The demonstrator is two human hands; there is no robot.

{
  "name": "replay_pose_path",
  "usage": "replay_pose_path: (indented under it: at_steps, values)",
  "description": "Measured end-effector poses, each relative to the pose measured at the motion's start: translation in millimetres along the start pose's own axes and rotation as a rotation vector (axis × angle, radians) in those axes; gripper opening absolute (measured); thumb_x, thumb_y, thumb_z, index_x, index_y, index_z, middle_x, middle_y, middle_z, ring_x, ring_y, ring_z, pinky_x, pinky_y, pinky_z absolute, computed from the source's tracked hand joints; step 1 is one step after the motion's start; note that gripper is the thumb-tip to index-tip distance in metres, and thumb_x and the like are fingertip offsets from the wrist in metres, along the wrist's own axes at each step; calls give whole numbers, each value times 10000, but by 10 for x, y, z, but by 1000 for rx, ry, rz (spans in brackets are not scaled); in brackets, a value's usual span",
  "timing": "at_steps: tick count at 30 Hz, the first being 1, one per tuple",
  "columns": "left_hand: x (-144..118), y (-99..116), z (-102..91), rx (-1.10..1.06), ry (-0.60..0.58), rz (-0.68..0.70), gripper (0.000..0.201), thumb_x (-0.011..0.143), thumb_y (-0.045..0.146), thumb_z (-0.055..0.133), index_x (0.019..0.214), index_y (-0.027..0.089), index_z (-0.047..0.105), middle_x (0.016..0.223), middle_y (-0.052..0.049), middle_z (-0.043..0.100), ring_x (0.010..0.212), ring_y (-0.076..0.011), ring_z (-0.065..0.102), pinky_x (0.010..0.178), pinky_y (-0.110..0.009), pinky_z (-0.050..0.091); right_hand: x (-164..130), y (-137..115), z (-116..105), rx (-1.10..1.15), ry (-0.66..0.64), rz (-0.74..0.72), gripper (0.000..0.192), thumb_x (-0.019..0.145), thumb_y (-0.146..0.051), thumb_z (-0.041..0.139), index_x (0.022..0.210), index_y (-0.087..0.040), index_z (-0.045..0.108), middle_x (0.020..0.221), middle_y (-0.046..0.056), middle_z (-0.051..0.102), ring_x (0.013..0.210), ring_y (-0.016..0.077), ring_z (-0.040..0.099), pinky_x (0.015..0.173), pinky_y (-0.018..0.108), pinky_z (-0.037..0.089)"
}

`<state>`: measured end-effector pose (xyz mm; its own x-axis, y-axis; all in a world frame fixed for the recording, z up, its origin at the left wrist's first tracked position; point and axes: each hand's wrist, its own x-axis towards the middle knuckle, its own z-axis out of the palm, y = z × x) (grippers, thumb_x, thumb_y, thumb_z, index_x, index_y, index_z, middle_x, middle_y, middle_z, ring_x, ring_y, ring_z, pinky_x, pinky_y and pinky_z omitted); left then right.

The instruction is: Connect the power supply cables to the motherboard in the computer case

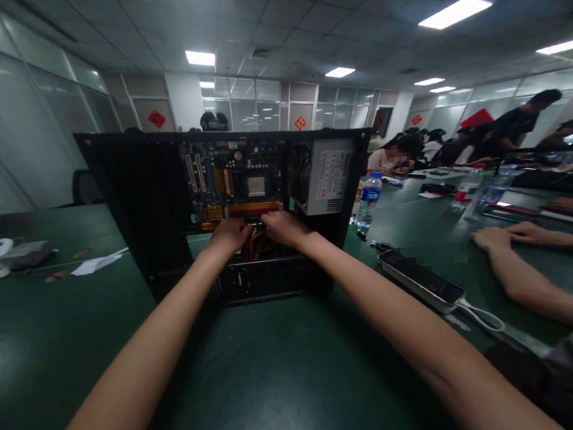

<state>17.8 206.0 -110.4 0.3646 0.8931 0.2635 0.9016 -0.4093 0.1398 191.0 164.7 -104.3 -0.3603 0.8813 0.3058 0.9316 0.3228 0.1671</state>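
An open black computer case stands on the green table, its inside facing me. Both my hands reach into its lower middle, just under the motherboard. My left hand is closed, fingertips pinched beside a bundle of red and dark cables. From the other side, my right hand is closed too, its curled fingers near the top of the same cables. What either pinch holds is hidden. Orange-red slots run directly above the fingers. A silver power supply sits at the case's upper right.
On the right lie a phone on a white block with a white cable, a blue-capped water bottle, and another person's forearms. At left are a grey block and white paper. More people sit farther back.
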Motion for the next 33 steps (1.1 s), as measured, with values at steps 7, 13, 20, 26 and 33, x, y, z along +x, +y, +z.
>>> replay_pose_path:
  at_steps: [7,13,20,26,33]
  values:
    - [-80,92,-35,53,18,-40,445,1000,449,418,1073,173,760,1093,-167,752,1018,-289,705,819,-321,504,-28,74,93,88,30,98,329,991,-178,434,1083,-109,742,1074,181,731,1037,276,700,876,324,514]
    - [-96,132,-28,75,25,-46,448,1011,416,395,1086,144,743,1121,-185,742,1065,-307,696,870,-351,514,-23,55,49,128,35,132,341,975,-174,446,1040,-117,776,1059,177,744,1013,271,711,869,313,520]
    - [-97,172,-45,100,16,-37,442,1015,388,381,1086,146,744,1099,-189,744,1044,-300,705,866,-346,520,-6,40,37,134,49,161,323,951,-170,468,1015,-114,780,1024,189,745,969,279,717,824,314,530]
    - [-108,184,-44,120,21,-46,443,1010,372,385,1097,123,742,1077,-221,740,1023,-349,709,840,-402,533,-6,43,37,135,31,170,312,947,-171,481,1028,-122,778,1019,180,745,967,279,720,820,310,529]
    - [-113,216,-37,115,26,-73,445,1006,386,389,1080,130,746,1071,-215,743,1016,-346,713,828,-403,538,17,60,69,161,41,190,310,933,-167,492,1022,-125,786,1019,178,748,969,274,718,809,296,528]
